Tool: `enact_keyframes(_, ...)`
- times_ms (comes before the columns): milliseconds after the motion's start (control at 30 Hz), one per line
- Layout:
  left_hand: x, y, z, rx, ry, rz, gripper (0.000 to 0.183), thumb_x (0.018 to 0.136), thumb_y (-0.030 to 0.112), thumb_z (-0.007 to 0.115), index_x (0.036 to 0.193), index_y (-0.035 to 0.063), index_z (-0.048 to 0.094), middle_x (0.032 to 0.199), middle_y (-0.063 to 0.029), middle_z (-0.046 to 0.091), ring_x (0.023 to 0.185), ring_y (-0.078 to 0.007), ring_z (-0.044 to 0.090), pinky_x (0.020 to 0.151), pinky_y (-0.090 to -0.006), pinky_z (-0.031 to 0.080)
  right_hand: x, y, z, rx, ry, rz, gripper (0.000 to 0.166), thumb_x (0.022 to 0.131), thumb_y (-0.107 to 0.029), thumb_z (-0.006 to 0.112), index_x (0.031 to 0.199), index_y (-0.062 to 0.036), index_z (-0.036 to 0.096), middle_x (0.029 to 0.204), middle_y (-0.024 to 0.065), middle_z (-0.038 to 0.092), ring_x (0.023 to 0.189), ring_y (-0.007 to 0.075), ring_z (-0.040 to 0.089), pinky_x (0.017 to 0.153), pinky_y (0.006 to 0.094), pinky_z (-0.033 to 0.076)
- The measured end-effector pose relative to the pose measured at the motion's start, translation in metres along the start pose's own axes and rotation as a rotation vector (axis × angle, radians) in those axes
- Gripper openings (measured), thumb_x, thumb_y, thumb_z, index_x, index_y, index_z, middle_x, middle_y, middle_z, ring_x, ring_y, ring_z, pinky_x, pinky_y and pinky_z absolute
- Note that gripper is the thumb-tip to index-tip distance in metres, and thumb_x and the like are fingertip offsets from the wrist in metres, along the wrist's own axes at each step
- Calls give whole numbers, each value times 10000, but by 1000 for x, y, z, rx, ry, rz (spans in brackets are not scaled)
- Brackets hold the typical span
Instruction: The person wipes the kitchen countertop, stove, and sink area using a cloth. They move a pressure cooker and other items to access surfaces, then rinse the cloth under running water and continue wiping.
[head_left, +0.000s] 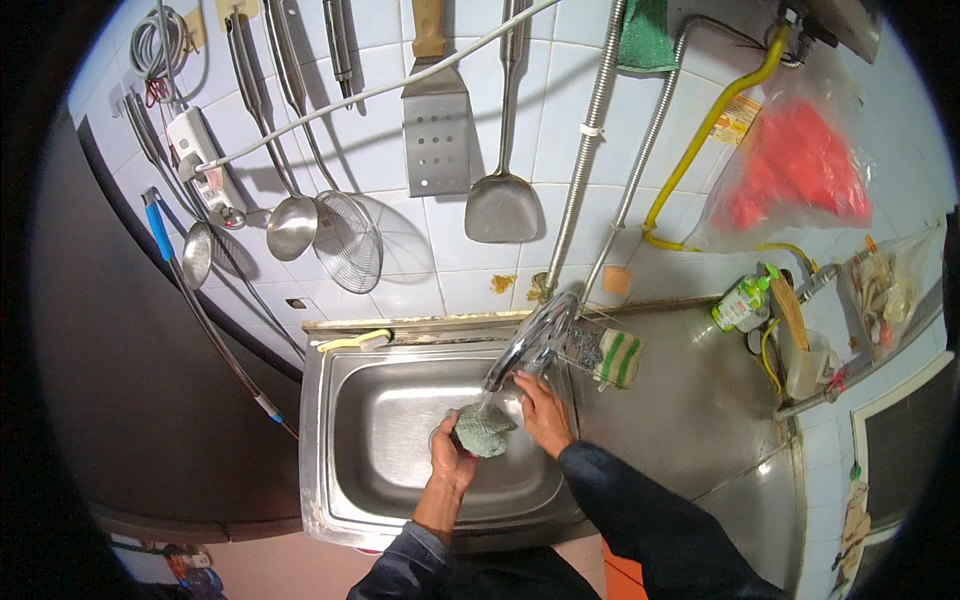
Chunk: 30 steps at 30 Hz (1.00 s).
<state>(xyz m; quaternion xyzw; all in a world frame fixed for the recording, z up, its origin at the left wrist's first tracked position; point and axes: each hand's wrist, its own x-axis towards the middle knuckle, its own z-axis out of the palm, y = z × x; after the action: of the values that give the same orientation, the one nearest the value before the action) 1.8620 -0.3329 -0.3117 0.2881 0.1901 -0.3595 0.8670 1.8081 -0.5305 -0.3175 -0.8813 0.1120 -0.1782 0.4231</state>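
My left hand (454, 459) holds a crumpled green cloth (484, 431) over the stainless steel sink (382, 427). Water runs from the spout of the chrome faucet (517, 349) onto the cloth. To the right of the stream is my right hand (546, 414), its fingers pointing up beside the faucet. Its fingertips overlap the lower faucet body in the picture; whether they touch it I cannot tell. Nothing shows in that hand.
A yellow-handled brush (356, 341) lies on the sink's back ledge. Right of the faucet, a striped sponge (619, 358) sits by a wire rack. A green soap bottle (742, 301) stands on the steel counter (675, 420). Ladles, a strainer and spatulas (436, 135) hang on the tiled wall.
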Motion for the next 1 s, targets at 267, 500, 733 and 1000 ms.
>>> enact_keyframes(267, 9, -33, 10, -157, -58, -66, 460, 1030, 412, 443, 1265, 42, 584, 1236, -137, 648, 1126, -311, 622, 985, -463, 489, -48, 28, 28, 1676, -399, 1258, 532, 1012, -465, 538, 1368, -72, 494, 1245, 65, 602, 1247, 232, 557, 1069, 354, 425)
enact_keyframes(500, 30, -20, -35, -16, 152, 28, 265, 1004, 299, 554, 1104, 64, 628, 1034, -79, 676, 973, -265, 661, 915, -419, 532, -36, 50, 46, 1373, -155, 1019, 350, 970, -285, 631, 1259, -100, 558, 1215, 69, 636, 1104, 228, 606, 977, 389, 447)
enact_keyframes(733, 53, -31, -122, 315, 465, 283, 220, 944, 233, 661, 1087, 78, 598, 1071, -72, 645, 969, -238, 630, 875, -415, 525, -28, -14, 46, 946, -46, 977, 523, 918, -143, 682, 1382, -114, 443, 1245, 51, 573, 1107, 238, 571, 917, 374, 446)
enact_keyframes(1000, 28, -54, -71, -400, 236, -258, 461, 1027, 513, 402, 1183, 118, 581, 1267, -122, 608, 1193, -352, 552, 1064, -552, 409, -39, -61, 52, 1305, -47, 902, 672, 827, 38, 496, 1471, -101, 366, 1295, 108, 563, 1146, 297, 576, 963, 470, 466)
